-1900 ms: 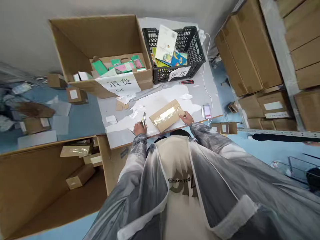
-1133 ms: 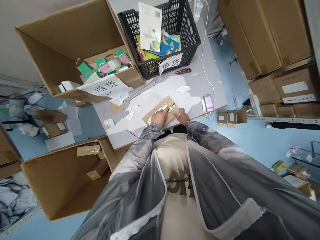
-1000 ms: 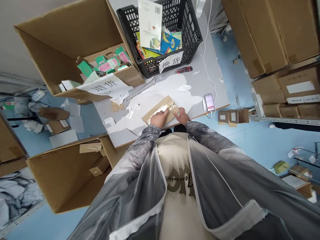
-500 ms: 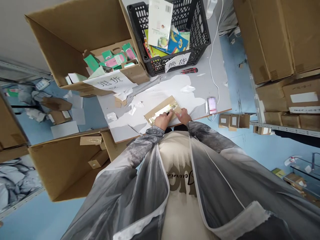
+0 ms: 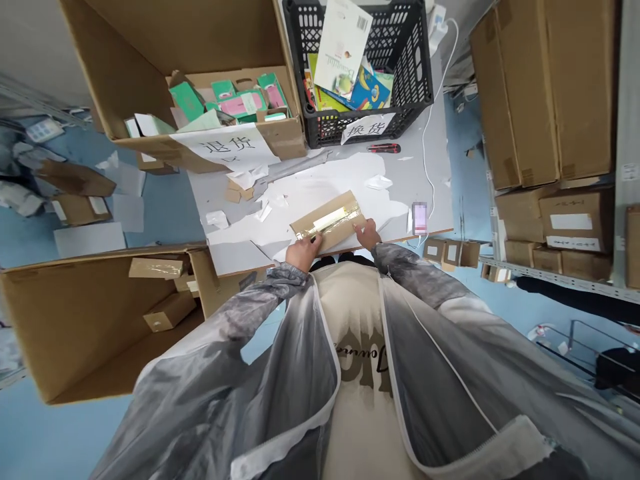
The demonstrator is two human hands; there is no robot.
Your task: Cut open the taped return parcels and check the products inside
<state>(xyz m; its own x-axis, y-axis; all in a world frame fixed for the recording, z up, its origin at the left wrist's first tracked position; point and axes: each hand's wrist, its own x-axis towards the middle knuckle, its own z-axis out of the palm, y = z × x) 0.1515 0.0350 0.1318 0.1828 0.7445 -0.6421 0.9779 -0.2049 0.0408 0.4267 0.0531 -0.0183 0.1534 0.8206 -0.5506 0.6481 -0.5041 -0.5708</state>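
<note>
A flat brown cardboard box [image 5: 341, 230] lies slanted at the table's front edge, a strip of shiny clear tape and a pale label along its top. At the box's left end, my left hand [image 5: 302, 253] is closed around a small dark tool [image 5: 314, 237], perhaps a cutter; most of it is hidden by the fingers. My right hand [image 5: 369, 235] grips the right end of the box, thumb and fingers on its edge.
A red and black utility knife [image 5: 384, 148] lies below the black crate [image 5: 367, 121] of books. Left of it stands a large carton [image 5: 200, 160] of green and pink boxes. A phone [image 5: 420, 218] with a cable is at right; paper scraps [image 5: 379, 182] litter the table.
My left hand has slid with the dark tool along the tape from the box's right part to its left end. My right hand stays at the right end. The view has shifted slightly.
</note>
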